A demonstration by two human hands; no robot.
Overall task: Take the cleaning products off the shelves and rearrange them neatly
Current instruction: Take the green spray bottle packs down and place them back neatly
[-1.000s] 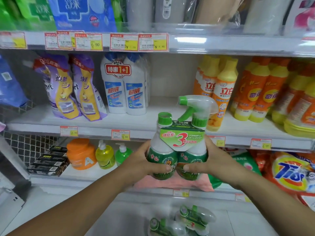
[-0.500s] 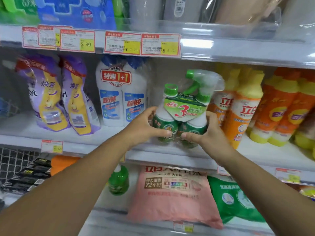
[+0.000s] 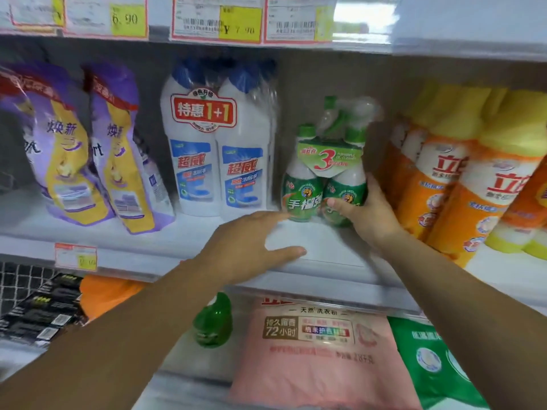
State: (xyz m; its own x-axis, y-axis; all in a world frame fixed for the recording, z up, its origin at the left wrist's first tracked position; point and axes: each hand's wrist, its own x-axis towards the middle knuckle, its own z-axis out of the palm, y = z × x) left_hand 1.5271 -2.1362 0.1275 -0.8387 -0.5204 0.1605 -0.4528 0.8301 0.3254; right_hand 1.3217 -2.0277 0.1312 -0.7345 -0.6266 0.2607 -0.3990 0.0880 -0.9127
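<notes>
Head view. Green spray-cleaner twin-pack (image 3: 325,179): upright on middle shelf (image 3: 325,250), between white bottle pair (image 3: 219,161) left and orange bottles (image 3: 444,187) right. Right hand (image 3: 367,214): grips the pack's right bottle. Left hand (image 3: 251,247): fingers straight, spread wide, just beside the pack's base.

Red-bordered price tags (image 3: 217,20) across the top; black boxes (image 3: 38,312) just below wire mesh (image 3: 17,279), lower left.
</notes>
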